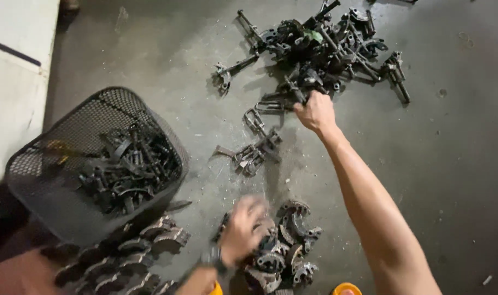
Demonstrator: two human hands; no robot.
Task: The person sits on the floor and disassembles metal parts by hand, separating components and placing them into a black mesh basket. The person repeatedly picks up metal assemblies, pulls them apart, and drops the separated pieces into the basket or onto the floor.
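My right hand (315, 111) reaches out across the grey floor and is closed on a dark metal part (296, 90) at the near edge of a tangled heap of black metal parts (320, 46). My left hand (242, 229), blurred by motion, hovers over a small pile of curved toothed metal pieces (284, 246) close to me; its fingers look bent, and whether it holds a piece is unclear. A smaller cluster of metal parts (252, 155) lies between the two piles.
A black wire mesh basket (52, 186) at the left holds several dark metal pieces. A row of curved toothed pieces (123, 257) lies below it. A pale wall (14, 71) runs along the left. Two orange objects (346, 288) sit at the bottom edge.
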